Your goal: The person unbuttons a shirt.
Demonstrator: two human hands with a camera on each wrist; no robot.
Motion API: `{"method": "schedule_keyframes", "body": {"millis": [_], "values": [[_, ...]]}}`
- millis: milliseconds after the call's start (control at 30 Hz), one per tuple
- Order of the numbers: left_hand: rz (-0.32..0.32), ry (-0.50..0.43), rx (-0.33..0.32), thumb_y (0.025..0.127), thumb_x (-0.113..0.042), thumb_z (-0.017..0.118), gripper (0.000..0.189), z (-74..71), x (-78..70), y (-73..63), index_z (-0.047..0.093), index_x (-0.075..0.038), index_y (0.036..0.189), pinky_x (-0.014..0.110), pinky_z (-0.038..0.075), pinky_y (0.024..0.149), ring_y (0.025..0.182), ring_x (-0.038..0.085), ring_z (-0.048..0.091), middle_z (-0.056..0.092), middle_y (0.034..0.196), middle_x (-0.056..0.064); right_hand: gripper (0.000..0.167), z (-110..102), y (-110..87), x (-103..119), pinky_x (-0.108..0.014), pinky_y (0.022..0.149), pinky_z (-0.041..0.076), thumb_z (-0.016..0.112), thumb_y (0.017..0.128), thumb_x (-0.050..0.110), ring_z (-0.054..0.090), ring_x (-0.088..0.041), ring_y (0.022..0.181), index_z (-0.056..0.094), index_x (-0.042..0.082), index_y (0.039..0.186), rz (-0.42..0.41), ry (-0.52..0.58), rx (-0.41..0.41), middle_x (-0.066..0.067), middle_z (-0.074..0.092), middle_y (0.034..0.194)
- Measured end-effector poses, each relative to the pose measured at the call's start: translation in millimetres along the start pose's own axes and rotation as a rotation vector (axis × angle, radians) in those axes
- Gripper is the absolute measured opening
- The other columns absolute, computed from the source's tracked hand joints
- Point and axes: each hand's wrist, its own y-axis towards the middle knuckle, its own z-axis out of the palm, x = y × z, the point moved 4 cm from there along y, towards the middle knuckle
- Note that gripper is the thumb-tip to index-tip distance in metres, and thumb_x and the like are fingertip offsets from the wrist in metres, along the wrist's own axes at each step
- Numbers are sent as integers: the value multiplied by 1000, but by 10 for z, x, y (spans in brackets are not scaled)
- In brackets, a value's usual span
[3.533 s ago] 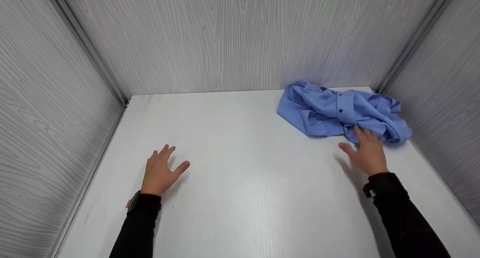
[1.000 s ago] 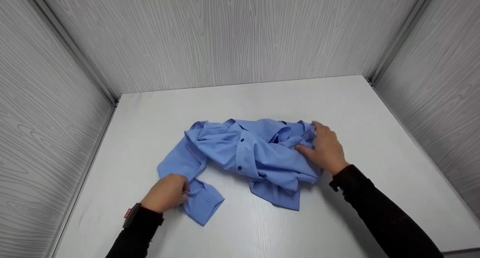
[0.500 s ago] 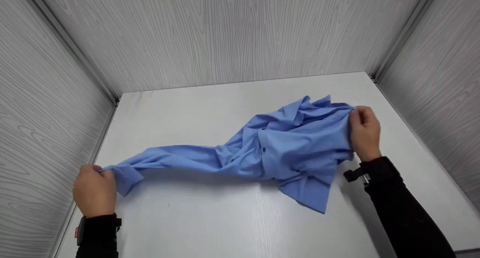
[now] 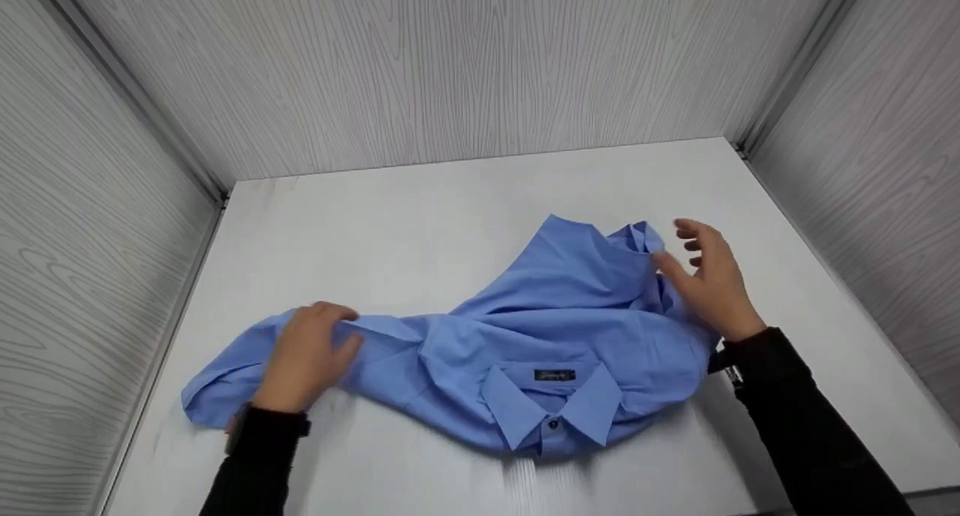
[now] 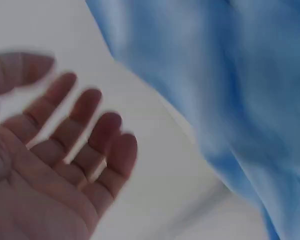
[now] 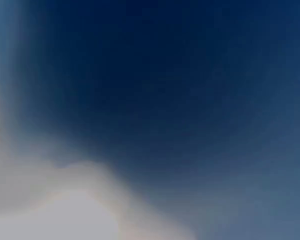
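A blue button-up shirt (image 4: 547,328) lies spread and wrinkled across the table. Its collar (image 4: 551,411), with a dark label and one button, points toward the person. One sleeve (image 4: 225,373) stretches out to the left. My left hand (image 4: 307,355) hovers over that sleeve with relaxed fingers; in the left wrist view the palm (image 5: 45,180) is bare and apart from the cloth (image 5: 230,100). At the shirt's right side, my right hand (image 4: 709,280) has its fingers loosely bent and spread, the thumb right at the cloth's edge. Blurred dark blue cloth (image 6: 165,90) fills most of the right wrist view.
The white tabletop (image 4: 360,223) is bounded by a wood-grain panel (image 4: 420,73) at the back and similar panels at the left (image 4: 82,238) and right (image 4: 885,178). Dark metal strips run up the back corners.
Across the earlier frames the shirt came from the back right to the middle and was pulled wide. Since then both hands have released it; its collar now faces the person, and the left hand has moved inward.
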Motion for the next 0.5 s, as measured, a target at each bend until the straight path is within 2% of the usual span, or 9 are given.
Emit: {"method": "schedule_keyframes", "body": {"millis": [67,133,200,233,300,333,400,433,500], "values": [[116,-14,82,91,-25,86,43,226,-264,41,73,-3,126,58,50,106,121,43,64,73,127,19,50,113,-45,327,-35,95,46,82,94,20,58,-30,114,64,-1,137,-221,-86,60,-21,66,130],[206,-2,137,83,-36,92,59,421,-482,45,72,-7,130,56,50,108,122,40,64,73,129,16,49,282,-168,598,-34,91,51,90,87,25,62,-26,106,70,3,128,-346,-124,284,-14,71,120],[274,19,165,77,-43,95,70,564,-656,32,71,-10,134,57,48,111,125,38,63,71,131,14,66,479,-334,763,-40,94,55,93,82,41,66,-26,108,69,6,132,-339,-179,559,-8,72,120],[301,30,163,75,-47,95,73,620,-729,21,71,-11,134,57,48,111,125,38,63,71,130,14,76,573,-426,806,-43,95,57,93,80,47,68,-27,110,66,6,137,-293,-205,680,-8,73,124],[338,46,151,74,-53,94,74,712,-856,-12,73,-13,133,57,47,110,124,37,61,69,128,12,95,732,-590,827,-49,103,56,93,76,56,68,-29,119,57,5,148,-180,-291,832,-10,72,131],[350,53,146,75,-56,92,73,752,-914,-34,74,-14,132,56,47,109,123,35,61,68,126,11,103,794,-648,827,-52,107,54,94,75,57,66,-31,125,52,4,152,-142,-330,858,-12,70,136],[366,59,154,79,-63,86,72,832,-1018,-83,75,-14,130,55,47,107,120,33,59,66,125,10,103,876,-719,828,-54,108,53,96,76,49,66,-33,127,48,1,153,-103,-338,843,-16,69,137],[373,64,164,80,-66,83,74,867,-1066,-106,75,-13,130,55,47,107,120,33,58,66,125,11,94,899,-734,839,-51,105,55,97,77,42,68,-30,123,52,2,149,-97,-314,824,-14,71,132],[379,70,199,81,-73,78,81,934,-1143,-140,73,-10,132,54,46,106,120,32,57,67,127,10,63,913,-735,911,-39,91,58,96,79,29,69,-18,104,64,4,128,-162,-218,785,-5,73,112]]}}
